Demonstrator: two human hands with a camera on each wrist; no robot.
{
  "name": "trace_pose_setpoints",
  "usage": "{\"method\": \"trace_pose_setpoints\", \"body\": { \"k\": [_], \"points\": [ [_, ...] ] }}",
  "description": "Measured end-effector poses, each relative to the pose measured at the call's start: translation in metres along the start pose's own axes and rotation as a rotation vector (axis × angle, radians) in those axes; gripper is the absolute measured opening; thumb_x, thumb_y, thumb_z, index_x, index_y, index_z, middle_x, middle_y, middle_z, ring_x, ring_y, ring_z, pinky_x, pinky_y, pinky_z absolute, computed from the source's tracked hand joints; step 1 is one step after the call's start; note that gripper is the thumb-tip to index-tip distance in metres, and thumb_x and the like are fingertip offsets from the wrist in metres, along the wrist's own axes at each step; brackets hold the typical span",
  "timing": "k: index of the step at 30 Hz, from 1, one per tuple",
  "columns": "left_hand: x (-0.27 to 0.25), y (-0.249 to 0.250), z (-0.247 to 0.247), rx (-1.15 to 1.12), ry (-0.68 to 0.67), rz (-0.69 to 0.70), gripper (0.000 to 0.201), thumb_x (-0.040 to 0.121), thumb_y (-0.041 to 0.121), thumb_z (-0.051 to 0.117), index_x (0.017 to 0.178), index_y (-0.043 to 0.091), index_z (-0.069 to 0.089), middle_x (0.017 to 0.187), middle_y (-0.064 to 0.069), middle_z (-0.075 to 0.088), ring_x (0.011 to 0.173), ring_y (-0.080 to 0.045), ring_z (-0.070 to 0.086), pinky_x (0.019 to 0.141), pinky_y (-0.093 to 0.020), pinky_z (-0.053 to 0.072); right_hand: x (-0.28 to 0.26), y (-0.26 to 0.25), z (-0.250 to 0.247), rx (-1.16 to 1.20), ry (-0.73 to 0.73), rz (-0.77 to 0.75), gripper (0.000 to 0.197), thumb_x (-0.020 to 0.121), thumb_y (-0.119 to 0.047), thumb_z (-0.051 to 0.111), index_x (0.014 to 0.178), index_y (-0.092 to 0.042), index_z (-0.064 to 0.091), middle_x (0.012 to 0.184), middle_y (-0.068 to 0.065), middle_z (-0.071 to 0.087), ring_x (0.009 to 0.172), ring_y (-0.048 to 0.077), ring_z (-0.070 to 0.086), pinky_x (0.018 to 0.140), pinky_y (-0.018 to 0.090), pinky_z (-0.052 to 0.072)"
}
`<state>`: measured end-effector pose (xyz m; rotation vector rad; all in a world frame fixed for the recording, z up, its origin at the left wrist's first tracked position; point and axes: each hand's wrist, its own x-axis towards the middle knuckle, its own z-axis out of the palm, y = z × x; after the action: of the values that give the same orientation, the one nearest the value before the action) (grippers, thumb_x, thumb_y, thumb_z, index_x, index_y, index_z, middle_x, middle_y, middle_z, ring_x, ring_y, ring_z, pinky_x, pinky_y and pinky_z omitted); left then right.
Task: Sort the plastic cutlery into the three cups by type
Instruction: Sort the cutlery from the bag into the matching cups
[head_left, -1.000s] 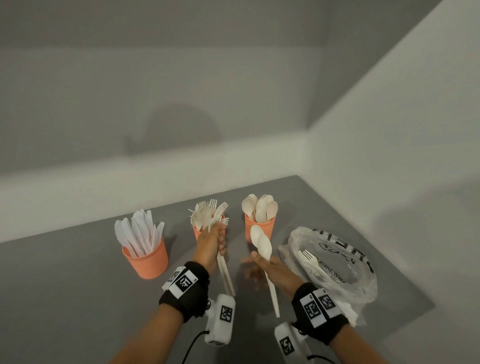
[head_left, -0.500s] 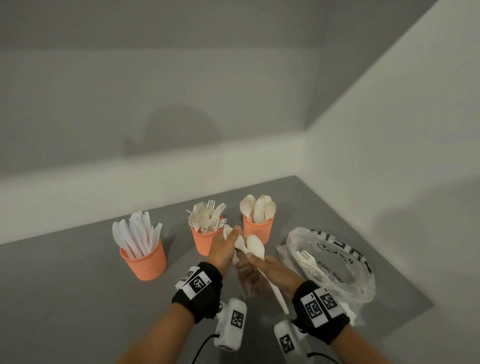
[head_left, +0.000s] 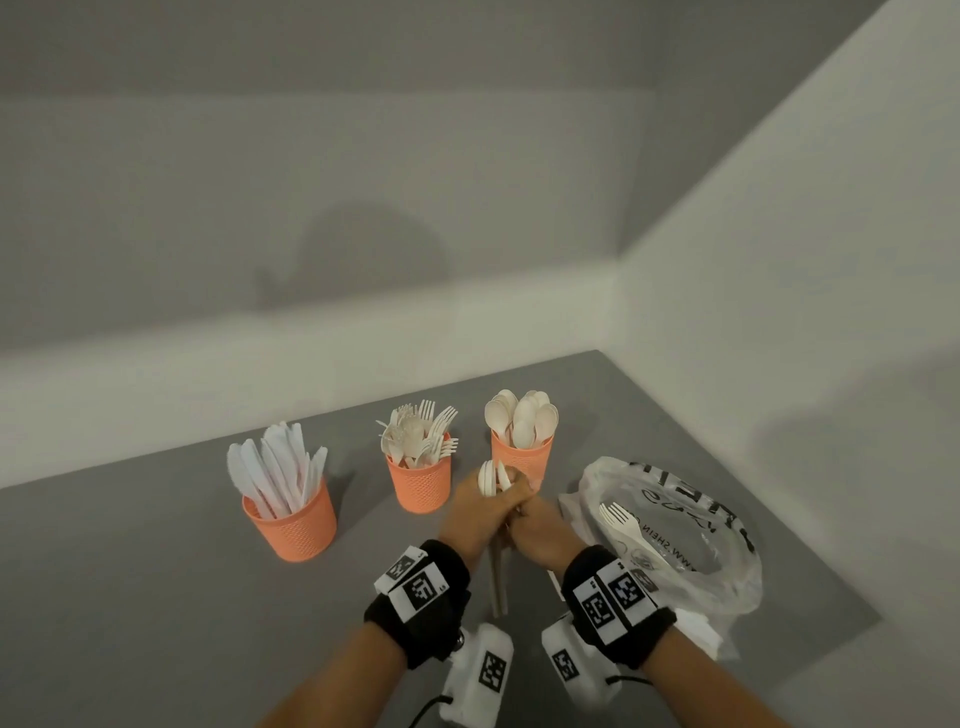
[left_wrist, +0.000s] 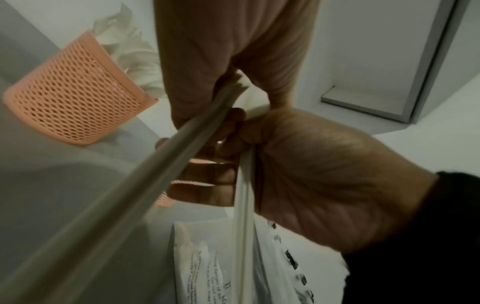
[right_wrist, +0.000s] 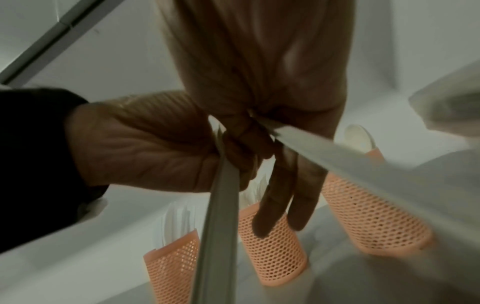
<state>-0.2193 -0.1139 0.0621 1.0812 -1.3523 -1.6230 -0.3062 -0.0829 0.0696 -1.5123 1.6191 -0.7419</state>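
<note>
left grip: left hand (head_left: 475, 512) curled round white plastic spoons (head_left: 492, 477)
right grip: right hand (head_left: 537, 535) pinches same spoon handles
cups: three orange mesh cups (head_left: 420, 486) hold knives, forks, spoons

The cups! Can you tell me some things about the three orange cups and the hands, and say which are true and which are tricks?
1. The left cup holds knives. True.
2. The middle cup is full of spoons. False: it holds forks; the spoons stand in the right cup.
3. A fork lies on the plastic bag. True.
4. Both hands are flat on the table. False: the left hand and right hand are together, gripping held spoons.
5. One cup has tipped over. False: all three stand upright.
</note>
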Motion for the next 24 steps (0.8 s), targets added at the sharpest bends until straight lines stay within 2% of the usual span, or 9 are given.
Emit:
{"method": "trace_pose_setpoints", "body": {
  "k": [3, 5, 8, 10, 13, 16, 19, 22, 24],
  "points": [
    [0.009, -0.008, -0.002, 0.1, 0.097, -0.015, 0.012, 0.084, 0.015, 0.055, 0.074, 0.01, 0.058, 0.061, -0.002, 0.062, 0.06, -0.016, 0.057, 0.06, -0.027, 0.047, -0.006, -0.003, -0.005, 0.16, -0.096, 0.024, 0.03, 0.09, 0.006, 0.033, 0.116, -0.009, 0.036, 0.083, 0.01, 0.052, 0.067, 0.021, 0.055, 0.063, 0.034, 0.052],
    [0.014, -0.008, -0.005, 0.09, 0.115, -0.034, 0.015, 0.088, 0.015, 0.05, 0.082, 0.003, 0.057, 0.07, -0.009, 0.063, 0.06, -0.015, 0.06, 0.059, -0.023, 0.05, -0.011, -0.002, -0.013, 0.27, -0.185, 0.047, 0.053, 0.088, 0.008, 0.038, 0.135, -0.013, 0.024, 0.105, 0.01, 0.052, 0.087, 0.019, 0.055, 0.073, 0.028, 0.051],
    [0.022, 0.008, -0.003, -0.081, 0.15, -0.051, 0.02, 0.095, 0.014, 0.043, 0.079, 0.006, 0.054, 0.068, -0.008, 0.059, 0.055, -0.015, 0.059, 0.055, -0.024, 0.05, -0.017, 0.004, -0.026, 0.367, -0.162, 0.151, 0.058, 0.097, -0.017, 0.042, 0.148, -0.017, 0.013, 0.134, 0.009, 0.047, 0.106, 0.016, 0.052, 0.08, 0.017, 0.044],
    [0.028, 0.024, 0.003, -0.192, 0.15, -0.063, 0.027, 0.097, 0.02, 0.042, 0.073, 0.011, 0.052, 0.063, -0.005, 0.054, 0.052, -0.016, 0.056, 0.059, -0.028, 0.047, -0.019, 0.008, -0.03, 0.398, -0.141, 0.2, 0.048, 0.099, -0.031, 0.036, 0.141, -0.008, 0.03, 0.109, 0.009, 0.059, 0.09, 0.02, 0.058, 0.071, 0.018, 0.046],
    [0.036, 0.046, 0.012, -0.148, 0.072, -0.059, 0.027, 0.097, 0.028, 0.043, 0.078, 0.014, 0.054, 0.063, -0.001, 0.055, 0.051, -0.009, 0.059, 0.055, -0.025, 0.047, -0.015, 0.016, -0.034, 0.343, -0.046, 0.142, 0.043, 0.1, -0.037, 0.03, 0.111, -0.004, 0.055, 0.068, -0.001, 0.047, 0.058, 0.01, 0.045, 0.052, 0.016, 0.041],
    [0.043, 0.066, 0.015, 0.186, -0.042, 0.027, 0.01, 0.094, 0.019, 0.05, 0.088, 0.012, 0.055, 0.076, -0.009, 0.059, 0.053, -0.007, 0.058, 0.047, -0.019, 0.045, -0.012, 0.02, -0.049, 0.184, 0.138, -0.011, 0.028, 0.1, -0.036, 0.029, 0.086, -0.025, 0.05, 0.073, -0.006, 0.049, 0.067, 0.009, 0.047, 0.063, 0.017, 0.04],
    [0.053, 0.088, 0.013, 0.316, -0.073, 0.079, 0.008, 0.091, 0.005, 0.052, 0.096, 0.009, 0.048, 0.074, -0.01, 0.055, 0.037, -0.002, 0.053, 0.034, -0.015, 0.04, -0.011, 0.023, -0.068, -0.083, 0.193, -0.09, 0.018, 0.1, -0.033, 0.03, 0.092, -0.022, 0.042, 0.074, -0.011, 0.048, 0.082, 0.016, 0.048, 0.075, 0.024, 0.034],
    [0.065, 0.105, 0.01, 0.429, -0.018, 0.23, 0.016, 0.089, 0.003, 0.053, 0.093, 0.018, 0.048, 0.084, -0.012, 0.057, 0.057, -0.02, 0.062, 0.056, -0.03, 0.055, -0.01, 0.019, -0.086, -0.117, 0.15, -0.114, 0.014, 0.1, -0.033, 0.032, 0.099, -0.026, 0.044, 0.076, -0.01, 0.047, 0.083, 0.018, 0.049, 0.075, 0.027, 0.035],
    [0.072, 0.117, 0.006, 0.495, 0.072, 0.36, 0.017, 0.09, 0.005, 0.051, 0.094, 0.021, 0.047, 0.078, -0.01, 0.058, 0.054, -0.017, 0.06, 0.056, -0.029, 0.054, -0.01, 0.021, -0.101, -0.09, 0.167, -0.082, 0.025, 0.099, -0.032, 0.037, 0.117, -0.019, 0.048, 0.085, -0.008, 0.05, 0.087, 0.015, 0.049, 0.078, 0.026, 0.035]
  ]
}}
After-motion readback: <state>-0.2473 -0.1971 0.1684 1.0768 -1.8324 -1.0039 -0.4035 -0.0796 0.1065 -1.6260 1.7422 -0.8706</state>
